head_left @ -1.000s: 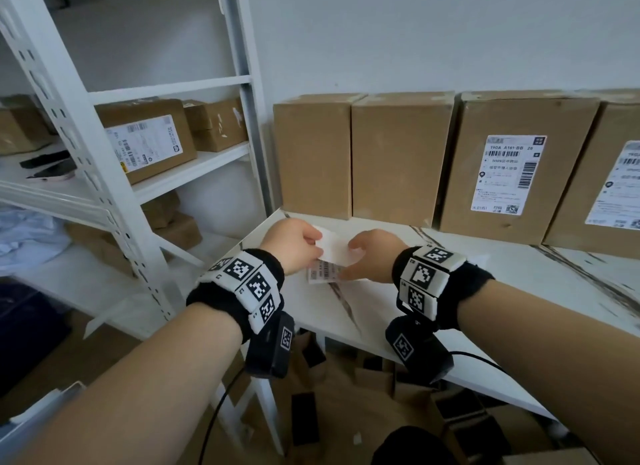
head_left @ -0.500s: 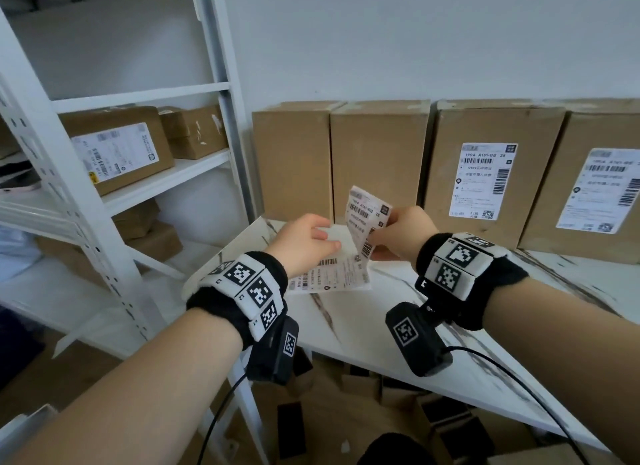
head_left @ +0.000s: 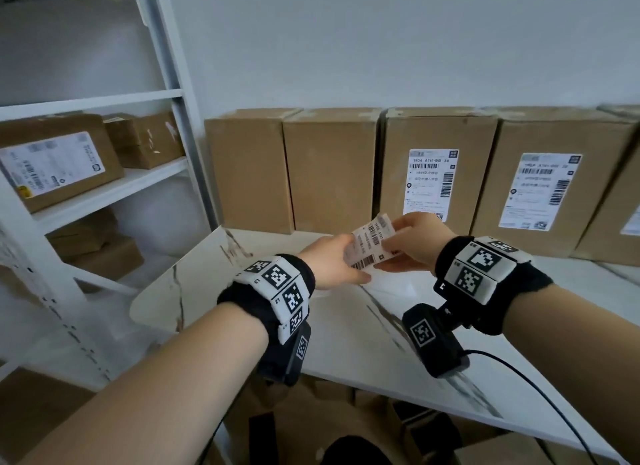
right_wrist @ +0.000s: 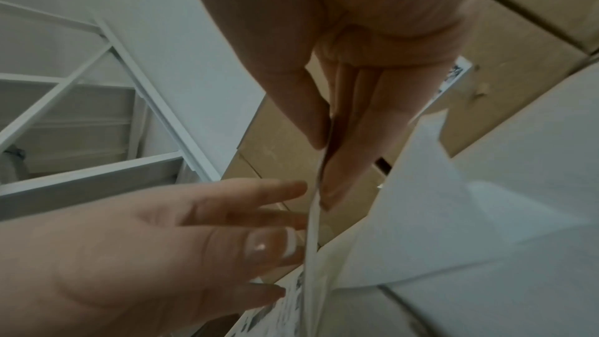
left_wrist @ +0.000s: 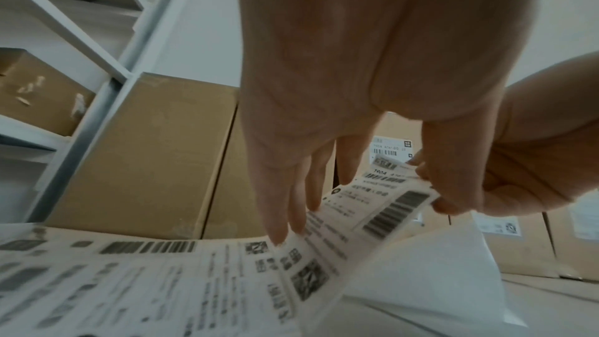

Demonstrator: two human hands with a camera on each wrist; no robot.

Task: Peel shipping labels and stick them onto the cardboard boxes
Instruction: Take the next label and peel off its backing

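A white shipping label (head_left: 372, 244) with barcodes is held up over the table, in front of the row of cardboard boxes. My right hand (head_left: 412, 243) pinches its upper end between thumb and fingers (right_wrist: 327, 163). My left hand (head_left: 341, 262) is at its lower end, where straight fingers (left_wrist: 278, 214) touch the printed face (left_wrist: 372, 204). The label runs down into a printed label sheet (left_wrist: 129, 278), with white backing paper (left_wrist: 437, 265) behind it. Two plain boxes (head_left: 251, 173) (head_left: 332, 173) stand at the left of the row. The box to their right (head_left: 436, 135) carries a label.
The white marble-look table (head_left: 346, 343) has its rounded corner at my left. A white metal shelf rack (head_left: 104, 194) at left holds a labelled box (head_left: 55, 159) and smaller boxes. More labelled boxes (head_left: 554, 135) continue to the right. Dark items lie on the floor under the table.
The label has come up off the table and moved right, toward the boxes. My left hand has risen with it, and my right hand still pinches its upper end.
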